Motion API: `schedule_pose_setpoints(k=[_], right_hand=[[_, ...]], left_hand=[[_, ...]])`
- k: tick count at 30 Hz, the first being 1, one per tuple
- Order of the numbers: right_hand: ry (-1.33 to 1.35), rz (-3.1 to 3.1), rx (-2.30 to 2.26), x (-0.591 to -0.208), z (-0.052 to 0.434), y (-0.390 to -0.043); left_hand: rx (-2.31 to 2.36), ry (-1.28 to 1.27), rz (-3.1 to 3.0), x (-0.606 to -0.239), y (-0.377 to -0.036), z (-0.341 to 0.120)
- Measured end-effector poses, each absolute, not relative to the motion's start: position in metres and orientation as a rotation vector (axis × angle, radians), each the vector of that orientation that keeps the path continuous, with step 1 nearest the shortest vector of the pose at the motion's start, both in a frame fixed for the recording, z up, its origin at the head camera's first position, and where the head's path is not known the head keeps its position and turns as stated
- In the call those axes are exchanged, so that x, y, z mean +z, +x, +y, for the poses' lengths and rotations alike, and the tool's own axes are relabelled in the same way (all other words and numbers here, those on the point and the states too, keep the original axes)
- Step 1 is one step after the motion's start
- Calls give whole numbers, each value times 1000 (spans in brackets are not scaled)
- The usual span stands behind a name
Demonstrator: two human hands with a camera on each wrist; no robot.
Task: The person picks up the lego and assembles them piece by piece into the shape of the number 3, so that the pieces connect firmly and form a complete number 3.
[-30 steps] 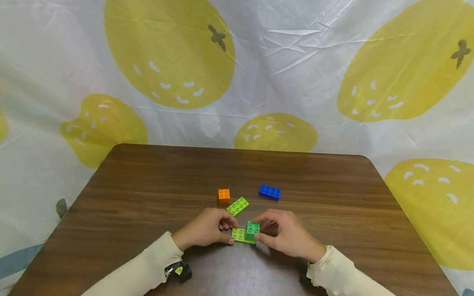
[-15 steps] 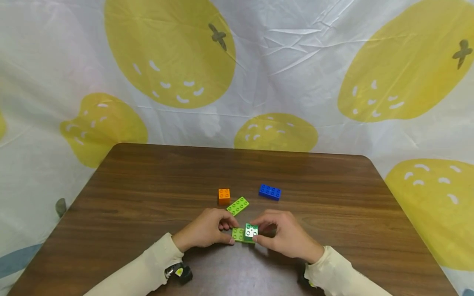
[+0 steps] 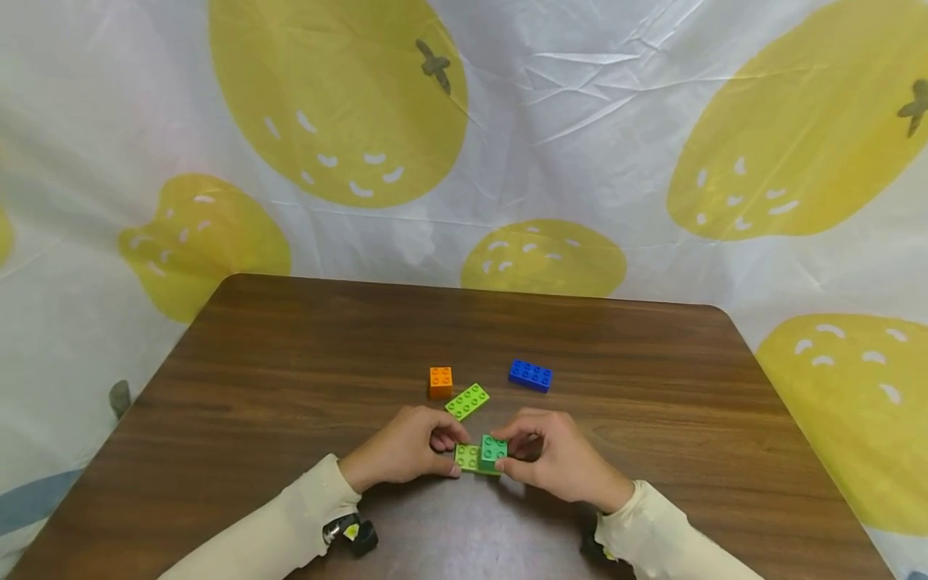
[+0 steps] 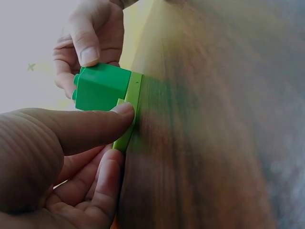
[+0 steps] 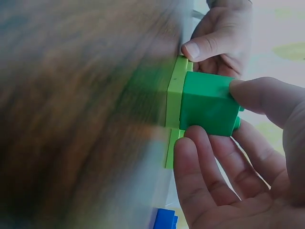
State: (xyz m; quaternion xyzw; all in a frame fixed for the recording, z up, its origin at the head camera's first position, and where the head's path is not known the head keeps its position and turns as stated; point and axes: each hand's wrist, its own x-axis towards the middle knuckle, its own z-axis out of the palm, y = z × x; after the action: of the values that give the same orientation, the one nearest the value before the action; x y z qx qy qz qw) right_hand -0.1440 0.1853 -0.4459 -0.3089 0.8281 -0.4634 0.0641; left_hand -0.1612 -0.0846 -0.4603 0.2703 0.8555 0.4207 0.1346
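In the head view, a green 2x2 toy building brick (image 3: 494, 453) stands on the right half of a lime-green flat building plate (image 3: 466, 457). My right hand (image 3: 554, 457) pinches this brick between thumb and fingers, with the thumb on its near side. My left hand (image 3: 412, 447) grips the plate's left end. The left wrist view shows the brick (image 4: 102, 86) against the plate's studded face, and the left thumb pressing the plate (image 4: 135, 88). From the right wrist, the brick's sides (image 5: 209, 102) look close to square with the plate (image 5: 175, 98).
Beyond the hands lie a second lime-green plate (image 3: 467, 401), set at a slant, an orange 2x2 brick (image 3: 441, 382) and a blue 2x4 brick (image 3: 530, 375). The brown wooden table (image 3: 326, 338) ends at a fabric backdrop (image 3: 406, 250) with yellow fruit print.
The green brick has shifted slightly left over the plate; its top caught a bright glint half a second ago and shows plain green now. Both hands keep their holds.
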Motion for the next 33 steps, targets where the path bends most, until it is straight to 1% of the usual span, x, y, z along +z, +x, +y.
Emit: schedule_pose_setpoints(k=[15,33], right_hand=[[-830,2429,-1390,-443,187,-148],[-931,2473,-1318,-442,195,-154]], left_hand=[[1242,754,2448,-460,-162,-85],[1275,766,2416,-462,-160,-86]])
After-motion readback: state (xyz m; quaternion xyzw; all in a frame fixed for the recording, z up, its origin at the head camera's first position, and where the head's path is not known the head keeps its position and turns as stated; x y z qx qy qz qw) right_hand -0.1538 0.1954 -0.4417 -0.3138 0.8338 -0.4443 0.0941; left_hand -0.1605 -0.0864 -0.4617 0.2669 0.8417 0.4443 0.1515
